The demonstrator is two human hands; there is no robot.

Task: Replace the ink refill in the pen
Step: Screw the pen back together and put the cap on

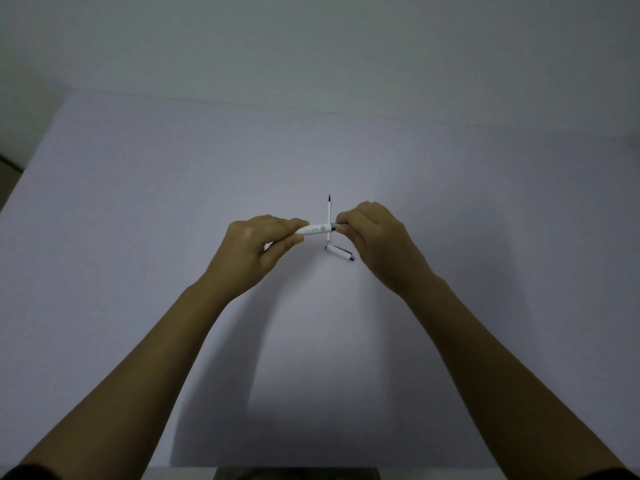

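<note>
A white pen barrel (316,229) with small printing is held level above the table, between both hands. My left hand (258,247) pinches its left end. My right hand (375,237) grips its right end, where a dark metal ring shows. Behind the barrel a thin white ink refill (328,211) with a dark tip lies on the table, pointing away from me. A white pen cap (340,252) with a metal end lies on the table just below the barrel, close to my right hand.
The pale lavender table (173,237) spreads wide on all sides; its far edge meets a grey wall (311,46). Its left edge runs diagonally at the far left. My forearms reach in from the bottom corners.
</note>
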